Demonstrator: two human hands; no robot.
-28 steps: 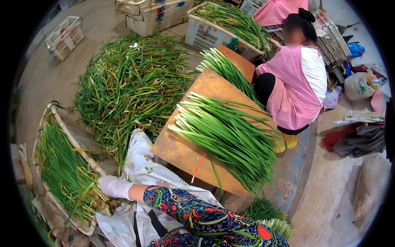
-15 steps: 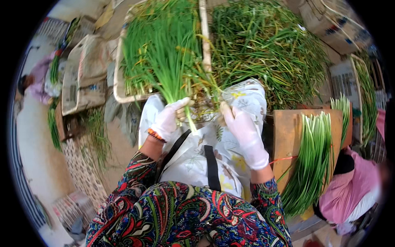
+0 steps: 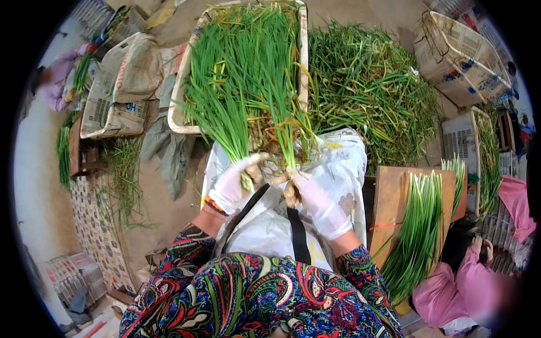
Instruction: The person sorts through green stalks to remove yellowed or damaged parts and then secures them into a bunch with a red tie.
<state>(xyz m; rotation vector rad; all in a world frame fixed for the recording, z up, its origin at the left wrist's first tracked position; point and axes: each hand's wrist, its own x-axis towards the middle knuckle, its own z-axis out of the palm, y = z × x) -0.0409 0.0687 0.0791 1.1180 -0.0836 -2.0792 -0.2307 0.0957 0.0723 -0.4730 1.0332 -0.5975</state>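
Observation:
Both my hands wear thin white gloves and are above the pale patterned apron on my lap. Closed round the pale stem ends of a bunch of green chives [image 3: 232, 135] is my left hand [image 3: 228, 186]. Beside it my right hand [image 3: 315, 200] pinches a thinner bunch [image 3: 284, 135] by its base, with some yellowed leaves hanging off it. Both bunches point away from me, their tips over a white plastic crate [image 3: 181, 129] filled with more chives [image 3: 242, 62]. Fingers hide the lowest stem ends.
A large heap of loose leaves [image 3: 372, 96] lies right of the crate. At my right, a wooden board [image 3: 389, 180] carries cleaned chives [image 3: 417, 231]. A person in pink [image 3: 456, 293] is close beyond it. Sack-covered crates [image 3: 127, 112] stand left, near another person [image 3: 59, 84].
My right hand now grips a thin bunch of chives, where before it was at a few yellowed strands. The left hand keeps its bunch. My view has shifted, showing more of the crate.

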